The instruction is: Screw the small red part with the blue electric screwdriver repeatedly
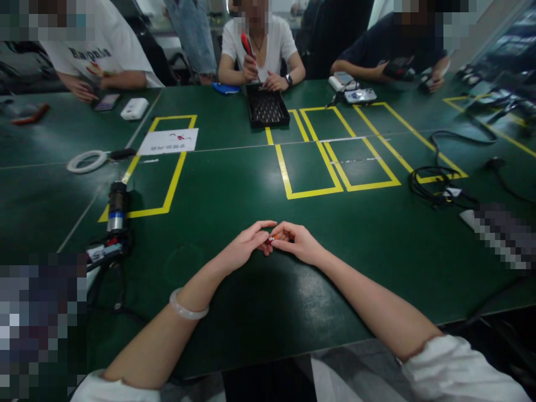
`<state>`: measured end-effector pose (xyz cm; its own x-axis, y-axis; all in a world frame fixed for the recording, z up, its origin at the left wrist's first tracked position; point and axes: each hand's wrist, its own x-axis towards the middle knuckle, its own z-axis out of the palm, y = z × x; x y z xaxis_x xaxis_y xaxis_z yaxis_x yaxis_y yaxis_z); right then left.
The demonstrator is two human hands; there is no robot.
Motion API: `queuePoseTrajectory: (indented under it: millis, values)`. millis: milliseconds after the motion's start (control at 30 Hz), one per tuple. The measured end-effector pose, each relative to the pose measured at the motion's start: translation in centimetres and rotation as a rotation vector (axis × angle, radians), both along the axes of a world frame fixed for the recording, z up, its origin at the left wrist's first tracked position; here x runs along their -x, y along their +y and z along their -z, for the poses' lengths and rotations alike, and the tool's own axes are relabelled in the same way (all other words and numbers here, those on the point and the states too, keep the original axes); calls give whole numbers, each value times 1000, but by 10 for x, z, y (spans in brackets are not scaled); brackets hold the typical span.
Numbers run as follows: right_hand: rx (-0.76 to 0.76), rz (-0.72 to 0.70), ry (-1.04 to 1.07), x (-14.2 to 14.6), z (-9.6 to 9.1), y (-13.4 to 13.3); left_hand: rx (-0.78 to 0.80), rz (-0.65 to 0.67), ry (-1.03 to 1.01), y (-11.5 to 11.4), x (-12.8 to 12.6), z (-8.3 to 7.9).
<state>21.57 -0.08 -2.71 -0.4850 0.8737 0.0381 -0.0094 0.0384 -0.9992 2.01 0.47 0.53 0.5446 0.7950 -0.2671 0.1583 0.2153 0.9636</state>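
Observation:
My left hand [245,245] and my right hand [298,241] rest together on the green table [259,190], fingertips meeting. Between them both hands pinch a tiny red and silver part [271,238], too small to name. A pale bangle [187,306] sits on my left wrist. Both forearms lie on the table in front of me.
A black tray [268,107] lies before a person across the table who holds a red tool [247,44]. Yellow tape boxes [330,162] mark the tabletop. Black cables [439,181] coil at right. A cylindrical device [117,209], white ring [87,161] and paper sheet [170,140] lie left.

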Motion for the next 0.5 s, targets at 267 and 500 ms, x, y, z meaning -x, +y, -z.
queuePoseTrajectory:
  millis: [267,500]
  values:
    - [-36,130,-80,2,-3,-1,187,-73,56,1,0,5]
    - [-100,160,-95,4,-2,-3,54,-119,14,-2,2,6]
